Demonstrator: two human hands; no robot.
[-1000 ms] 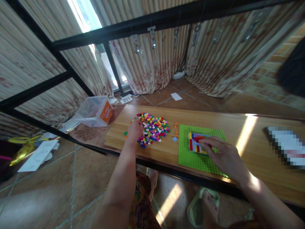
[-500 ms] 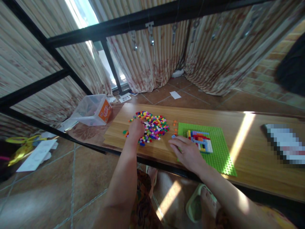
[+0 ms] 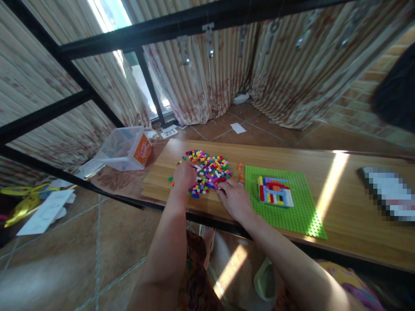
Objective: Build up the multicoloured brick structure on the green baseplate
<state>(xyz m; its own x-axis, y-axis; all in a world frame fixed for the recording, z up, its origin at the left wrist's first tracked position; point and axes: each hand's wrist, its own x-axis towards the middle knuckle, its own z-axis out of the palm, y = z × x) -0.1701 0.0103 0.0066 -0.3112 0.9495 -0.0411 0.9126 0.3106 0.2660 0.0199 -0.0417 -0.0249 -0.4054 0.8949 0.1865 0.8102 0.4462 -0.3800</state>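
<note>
Colourful toy building bricks (image 3: 210, 168) lie in a loose pile on the wooden tabletop. At the pile's left edge is my left hand (image 3: 185, 176), its fingers curled down and largely hidden behind its back; anything in them is out of sight. My right hand (image 3: 236, 199) reaches the right edge of the pile, thumb and forefinger apart, with no brick visible between them. To its right lies a green baseplate (image 3: 301, 194), bearing a low multicoloured brick build (image 3: 275, 192). Several orange bricks (image 3: 240, 170) sit between the pile and the baseplate.
A clear plastic box (image 3: 121, 149) with an orange label stands left of the tabletop (image 3: 201, 211). A pixelated device (image 3: 391, 192) rests at the right end. Black metal bars (image 3: 106, 45) cross in front of the curtains. Papers (image 3: 47, 211) lie at the lower left.
My right hand has moved left, from beside the baseplate to the edge of the brick pile, uncovering the build's left side. My left hand has stayed nearly in place.
</note>
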